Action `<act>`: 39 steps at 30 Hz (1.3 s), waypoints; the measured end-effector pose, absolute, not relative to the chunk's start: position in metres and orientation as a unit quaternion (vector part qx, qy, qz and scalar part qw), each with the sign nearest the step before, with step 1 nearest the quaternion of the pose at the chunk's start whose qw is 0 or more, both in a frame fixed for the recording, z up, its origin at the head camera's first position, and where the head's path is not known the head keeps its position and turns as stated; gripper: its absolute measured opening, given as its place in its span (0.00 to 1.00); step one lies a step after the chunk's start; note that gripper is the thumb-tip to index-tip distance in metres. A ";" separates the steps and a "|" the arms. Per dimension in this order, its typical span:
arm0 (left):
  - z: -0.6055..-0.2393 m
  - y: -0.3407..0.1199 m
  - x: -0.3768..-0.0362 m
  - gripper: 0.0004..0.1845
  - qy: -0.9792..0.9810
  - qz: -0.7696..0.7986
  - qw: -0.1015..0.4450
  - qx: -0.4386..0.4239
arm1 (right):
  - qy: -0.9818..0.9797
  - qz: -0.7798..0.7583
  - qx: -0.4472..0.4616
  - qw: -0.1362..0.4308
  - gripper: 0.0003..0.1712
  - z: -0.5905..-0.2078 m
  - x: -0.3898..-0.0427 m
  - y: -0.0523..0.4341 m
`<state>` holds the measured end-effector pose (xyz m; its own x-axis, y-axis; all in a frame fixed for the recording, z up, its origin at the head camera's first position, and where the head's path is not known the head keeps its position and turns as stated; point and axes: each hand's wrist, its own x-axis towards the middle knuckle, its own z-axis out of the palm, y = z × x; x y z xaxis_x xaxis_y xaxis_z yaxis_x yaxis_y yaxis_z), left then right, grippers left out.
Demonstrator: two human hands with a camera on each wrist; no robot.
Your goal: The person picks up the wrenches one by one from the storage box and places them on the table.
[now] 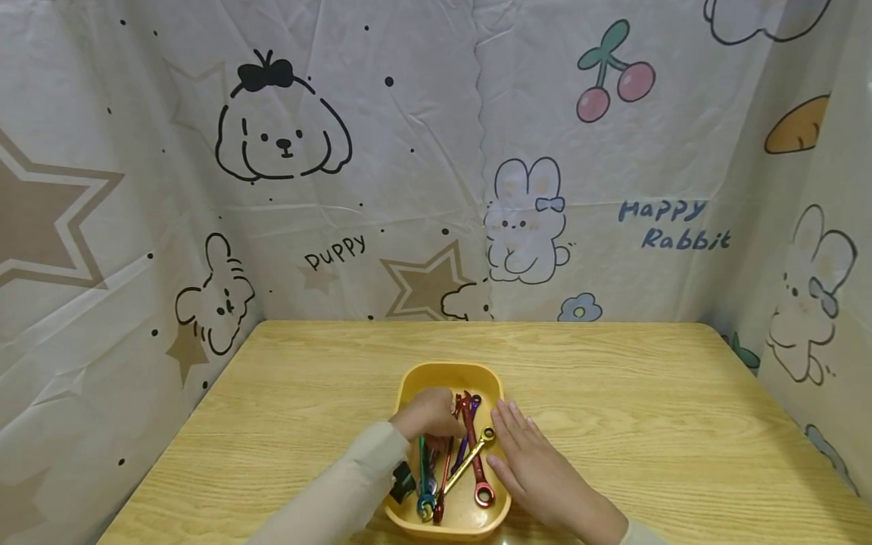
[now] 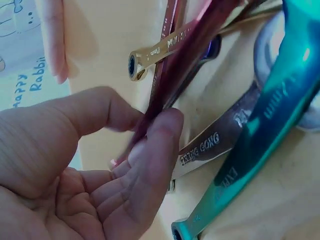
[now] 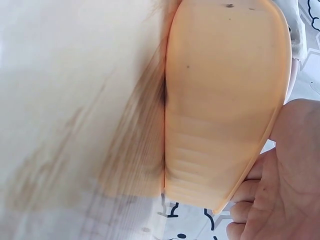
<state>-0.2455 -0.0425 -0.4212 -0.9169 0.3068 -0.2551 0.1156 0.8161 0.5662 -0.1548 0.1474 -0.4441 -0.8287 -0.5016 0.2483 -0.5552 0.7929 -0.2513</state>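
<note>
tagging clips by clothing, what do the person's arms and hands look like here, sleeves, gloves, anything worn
Both hands are bare, with no gloves and no rings visible on the fingers. The left hand comes out of a long pale beige sleeve, with a small black device strapped at the wrist. The right hand shows only a sliver of light cuff at the frame's bottom edge.

Soft, even light fills the head view, with faint shadows and wide-angle bending at the edges. The left wrist view is bright, its teal wrench (image 2: 260, 135) glaring and blurred. The tabletop (image 3: 75, 115) smears in the right wrist view.
</note>
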 end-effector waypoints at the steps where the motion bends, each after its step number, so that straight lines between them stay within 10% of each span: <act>1: -0.421 -0.043 -0.246 0.13 0.937 0.283 0.171 0.115 | -0.943 0.159 0.281 0.085 0.34 -0.444 -0.155 0.147; 10: -0.412 -0.056 -0.249 0.27 0.901 0.360 0.198 0.141 | -0.945 0.152 0.279 0.083 0.35 -0.444 -0.155 0.147; 18: -0.395 -0.076 -0.262 0.07 0.849 0.481 0.189 0.109 | -0.945 0.150 0.278 0.088 0.35 -0.444 -0.154 0.147; 39: -0.391 -0.185 -0.264 0.11 0.839 0.517 0.169 0.033 | -0.945 0.159 0.278 0.073 0.35 -0.442 -0.154 0.147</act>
